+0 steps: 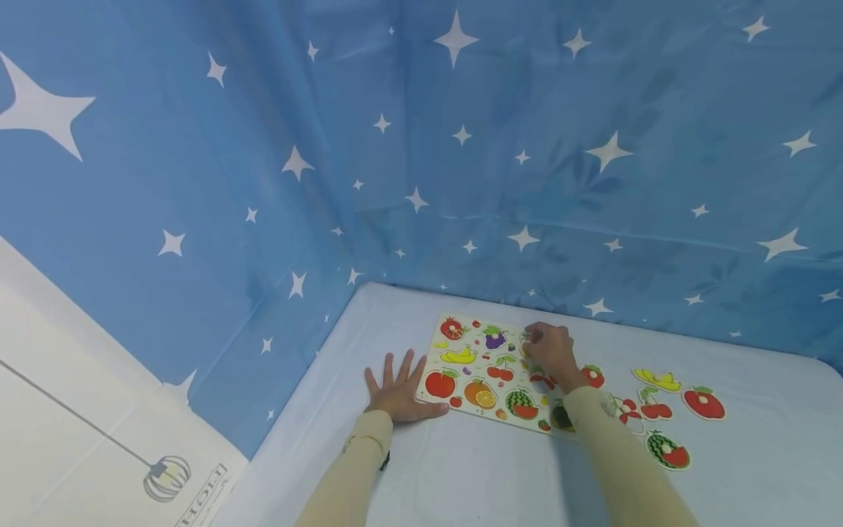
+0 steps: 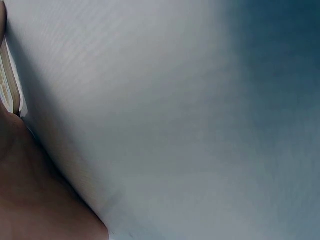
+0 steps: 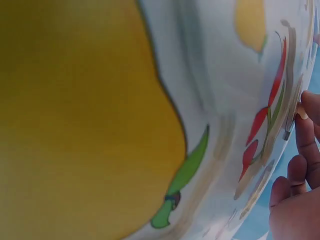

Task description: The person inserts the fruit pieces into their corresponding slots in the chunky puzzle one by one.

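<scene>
A fruit puzzle board (image 1: pixel 433 359) lies on the white-covered table, with pictures of an apple, orange, bananas, grapes, cherries and watermelon. My left hand (image 1: pixel 398 395) rests flat at its lower left corner, fingers spread, thumb along the front edge. In the left wrist view only part of that hand (image 2: pixel 40 195) shows. Over the upper right of the board, my right hand (image 1: pixel 553 351) pinches a puzzle piece by its small wooden knob (image 3: pixel 301 111), between thumb and index finger. The hand mostly covers the piece, so its fruit is hidden. The other right fingers curl beneath.
Right of the board lie several loose knobbed pieces: bananas (image 1: pixel 658 380), a red apple (image 1: pixel 703 403), cherries (image 1: pixel 655 407), a watermelon (image 1: pixel 668 450) and a strawberry (image 1: pixel 592 376). My right forearm (image 1: pixel 612 454) crosses the board's right end. A blue star-patterned curtain (image 1: pixel 500 183) rises behind the table.
</scene>
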A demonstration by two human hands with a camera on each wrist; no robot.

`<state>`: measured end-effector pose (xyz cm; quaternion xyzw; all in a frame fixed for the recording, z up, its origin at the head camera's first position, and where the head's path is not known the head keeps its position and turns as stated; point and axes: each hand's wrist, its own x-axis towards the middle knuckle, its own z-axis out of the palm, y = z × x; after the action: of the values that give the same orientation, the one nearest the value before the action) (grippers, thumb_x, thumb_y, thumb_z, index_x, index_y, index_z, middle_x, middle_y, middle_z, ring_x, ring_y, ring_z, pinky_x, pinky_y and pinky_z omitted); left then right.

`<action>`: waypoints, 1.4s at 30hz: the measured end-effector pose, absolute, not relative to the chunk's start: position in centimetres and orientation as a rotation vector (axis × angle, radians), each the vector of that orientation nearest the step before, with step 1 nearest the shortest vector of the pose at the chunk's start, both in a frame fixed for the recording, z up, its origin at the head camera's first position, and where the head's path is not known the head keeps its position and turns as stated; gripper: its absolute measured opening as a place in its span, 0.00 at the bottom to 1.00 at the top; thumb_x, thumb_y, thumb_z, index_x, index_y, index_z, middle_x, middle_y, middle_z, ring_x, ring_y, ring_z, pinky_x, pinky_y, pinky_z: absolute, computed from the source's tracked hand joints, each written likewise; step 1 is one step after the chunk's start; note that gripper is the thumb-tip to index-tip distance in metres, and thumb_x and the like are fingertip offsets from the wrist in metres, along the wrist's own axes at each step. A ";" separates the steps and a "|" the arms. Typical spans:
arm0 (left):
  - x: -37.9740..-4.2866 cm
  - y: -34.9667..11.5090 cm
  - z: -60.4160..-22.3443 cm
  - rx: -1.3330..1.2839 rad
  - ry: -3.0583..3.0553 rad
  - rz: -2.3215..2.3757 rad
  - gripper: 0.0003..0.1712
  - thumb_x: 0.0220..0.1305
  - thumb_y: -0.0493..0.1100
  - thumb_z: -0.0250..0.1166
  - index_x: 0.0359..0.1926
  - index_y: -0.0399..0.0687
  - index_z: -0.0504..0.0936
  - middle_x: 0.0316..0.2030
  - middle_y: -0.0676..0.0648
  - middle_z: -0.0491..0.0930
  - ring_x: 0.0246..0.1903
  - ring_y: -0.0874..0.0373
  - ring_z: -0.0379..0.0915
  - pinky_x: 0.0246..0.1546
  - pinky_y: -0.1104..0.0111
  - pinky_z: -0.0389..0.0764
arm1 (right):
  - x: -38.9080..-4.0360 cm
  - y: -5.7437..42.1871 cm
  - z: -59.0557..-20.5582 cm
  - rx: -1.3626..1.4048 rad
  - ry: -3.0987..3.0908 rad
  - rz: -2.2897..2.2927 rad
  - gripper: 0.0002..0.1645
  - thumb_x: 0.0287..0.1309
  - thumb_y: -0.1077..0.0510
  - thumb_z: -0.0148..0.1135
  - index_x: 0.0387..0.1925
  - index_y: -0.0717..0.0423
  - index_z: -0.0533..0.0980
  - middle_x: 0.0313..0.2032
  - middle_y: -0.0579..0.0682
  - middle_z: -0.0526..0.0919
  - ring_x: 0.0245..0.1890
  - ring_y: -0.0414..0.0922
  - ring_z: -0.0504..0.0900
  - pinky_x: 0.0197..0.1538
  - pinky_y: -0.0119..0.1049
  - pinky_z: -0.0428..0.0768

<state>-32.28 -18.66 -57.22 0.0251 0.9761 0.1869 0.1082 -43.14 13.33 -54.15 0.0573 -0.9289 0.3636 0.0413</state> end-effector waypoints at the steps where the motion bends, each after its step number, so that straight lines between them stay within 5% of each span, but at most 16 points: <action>1: -32.3 -18.6 -57.3 0.077 2.873 0.558 0.68 0.54 0.81 0.66 0.88 0.63 0.50 0.87 0.49 0.39 0.83 0.36 0.24 0.72 0.27 0.25 | -43.0 13.3 -54.1 0.176 -2.841 1.106 0.20 0.64 0.66 0.69 0.56 0.72 0.82 0.43 0.65 0.87 0.57 0.68 0.73 0.67 0.72 0.58; 13: -31.7 -17.8 -57.5 0.070 2.862 0.584 0.68 0.55 0.80 0.68 0.88 0.63 0.49 0.87 0.49 0.38 0.83 0.36 0.22 0.71 0.28 0.22 | -42.0 13.8 -54.1 0.162 -2.840 1.076 0.21 0.64 0.64 0.68 0.56 0.72 0.81 0.41 0.64 0.87 0.55 0.69 0.73 0.66 0.76 0.56; 23: -31.3 -17.5 -56.6 0.086 2.834 0.592 0.68 0.56 0.80 0.66 0.88 0.62 0.48 0.87 0.48 0.37 0.83 0.36 0.22 0.72 0.29 0.21 | -41.4 15.6 -53.5 0.044 -2.862 1.197 0.30 0.66 0.58 0.65 0.65 0.69 0.77 0.55 0.66 0.85 0.67 0.71 0.65 0.71 0.75 0.50; 28: -31.4 -17.7 -56.3 0.092 2.848 0.609 0.67 0.56 0.80 0.66 0.88 0.59 0.51 0.87 0.46 0.40 0.83 0.35 0.25 0.72 0.28 0.23 | -41.1 17.0 -53.5 0.032 -2.831 1.228 0.27 0.70 0.60 0.64 0.65 0.70 0.76 0.55 0.67 0.85 0.66 0.70 0.68 0.71 0.76 0.47; 42: -31.8 -18.6 -56.5 0.099 2.861 0.609 0.67 0.56 0.81 0.66 0.88 0.58 0.51 0.87 0.45 0.40 0.83 0.34 0.24 0.71 0.28 0.22 | -40.5 21.2 -53.4 -0.091 -2.845 1.227 0.28 0.72 0.56 0.61 0.68 0.67 0.75 0.58 0.67 0.83 0.63 0.67 0.69 0.69 0.73 0.55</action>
<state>-31.76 -18.55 -56.54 0.0335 0.9719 0.2069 0.1071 -40.48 21.21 -53.42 -0.0294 -0.9177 0.3957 0.0211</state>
